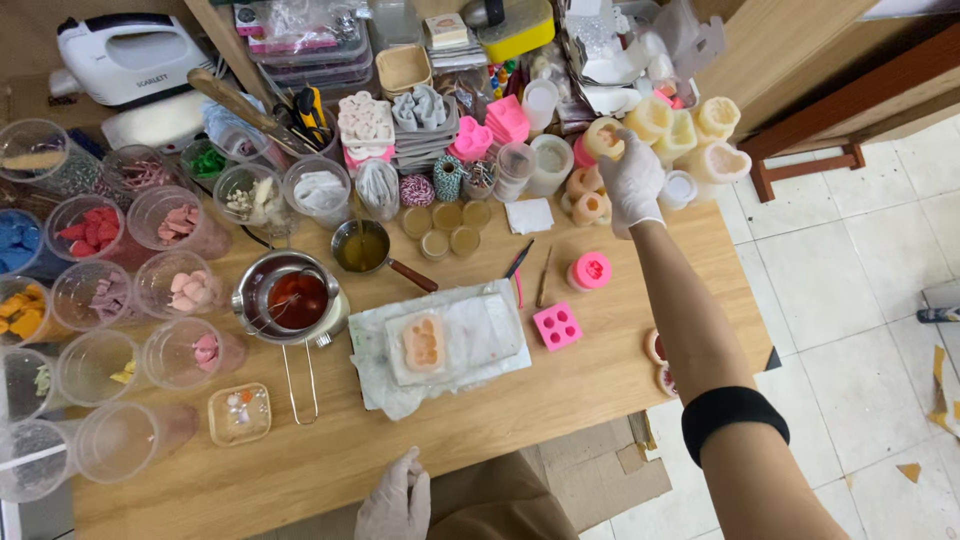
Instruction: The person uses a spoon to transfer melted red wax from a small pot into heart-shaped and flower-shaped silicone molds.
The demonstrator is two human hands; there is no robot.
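My right hand (630, 180), in a white glove, reaches to the far right of the wooden table (480, 420) and grips a pale yellow silicone mould (603, 136) among several similar moulds (690, 135). My left hand (395, 500), also gloved, rests with spread fingers at the table's near edge and holds nothing. In the middle, a translucent mould with an orange filling (424, 343) lies on a white cloth (480, 345). A pink square mould (557, 326) and a round pink mould (591, 270) lie to its right.
A metal pot of dark red liquid (293, 300) and a small pan of amber liquid (362, 247) stand left of the cloth. Several clear cups of coloured wax pieces (100, 290) fill the left side. Moulds, twine spools and boxes crowd the back. Tiled floor lies to the right.
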